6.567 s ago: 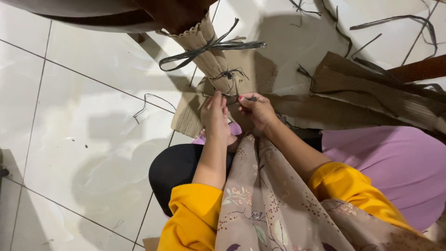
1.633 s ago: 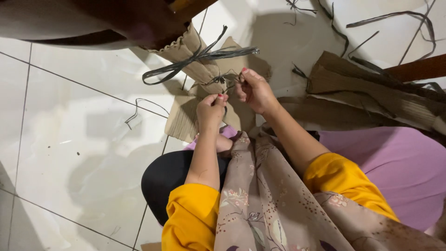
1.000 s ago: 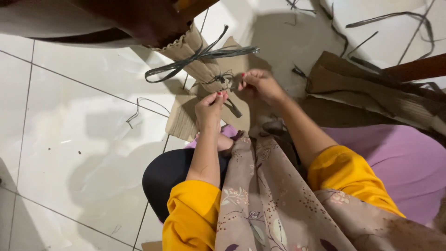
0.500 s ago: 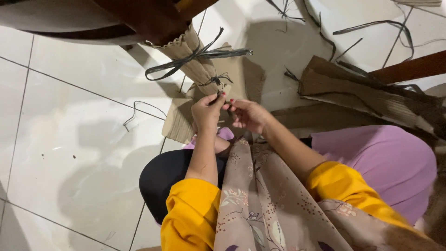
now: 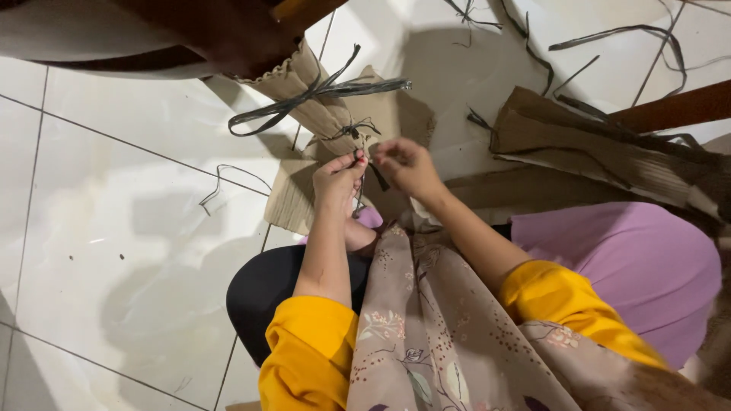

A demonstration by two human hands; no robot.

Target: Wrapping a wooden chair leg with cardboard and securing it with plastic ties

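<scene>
A gathered roll of ribbed brown paper (image 5: pixel 308 103) lies on the white tile floor, bound with dark raffia ties (image 5: pixel 320 91). A second, smaller dark knot (image 5: pixel 352 131) sits lower on it. My left hand (image 5: pixel 339 175) pinches a thin dark strand (image 5: pixel 359 190) just below that knot, fingers closed. My right hand (image 5: pixel 403 161) is beside it with its fingertips pinched together near the same strand; what it grips is too small to make out. Yellow sleeves cover both upper arms.
More folded brown paper (image 5: pixel 601 148) lies at the right beside a wooden bar (image 5: pixel 674 106). Loose dark strands (image 5: pixel 221 179) are scattered on the tiles. A dark wooden furniture piece (image 5: pixel 228 30) overhangs the top left. A patterned scarf and purple cloth (image 5: pixel 624 251) cover my lap.
My right hand pulled out to the right, then came back in close to my left hand at the lower knot. The view shifted slightly.
</scene>
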